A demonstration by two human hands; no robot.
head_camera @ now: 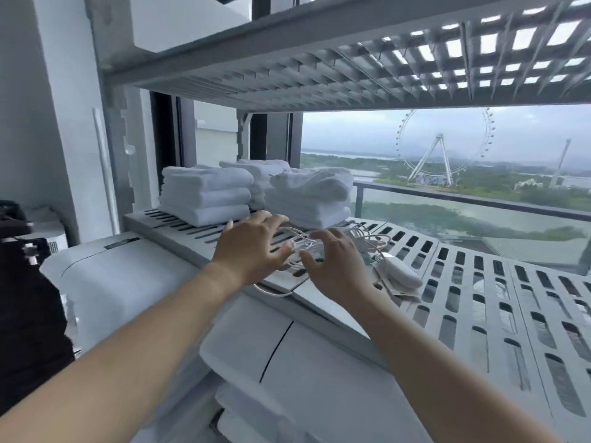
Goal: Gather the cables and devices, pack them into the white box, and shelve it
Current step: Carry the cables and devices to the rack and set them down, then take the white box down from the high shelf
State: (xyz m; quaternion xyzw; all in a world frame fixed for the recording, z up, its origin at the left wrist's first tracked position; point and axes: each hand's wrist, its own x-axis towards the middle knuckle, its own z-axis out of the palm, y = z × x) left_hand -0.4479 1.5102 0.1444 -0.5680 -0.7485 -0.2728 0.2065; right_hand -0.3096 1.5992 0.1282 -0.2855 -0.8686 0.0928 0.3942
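Observation:
A tangle of thin white cables [302, 243] lies on the slotted white shelf [473, 282], just in front of the towels. My left hand [252, 247] hovers over the tangle's left side with fingers spread. My right hand [339, 263] hovers over its right side, fingers also apart. Neither hand clearly grips a cable. One cable loop [271, 292] hangs over the shelf's front edge. A white oval device [401, 271] rests on the shelf right of my right hand, on top of some flat papers or packets. No white box is clearly identifiable.
Stacks of folded white towels [204, 195] stand at the back of the shelf. A second slotted shelf [351, 68] hangs overhead. White appliances [128, 276] sit below the shelf's front. A window with a balcony railing lies behind.

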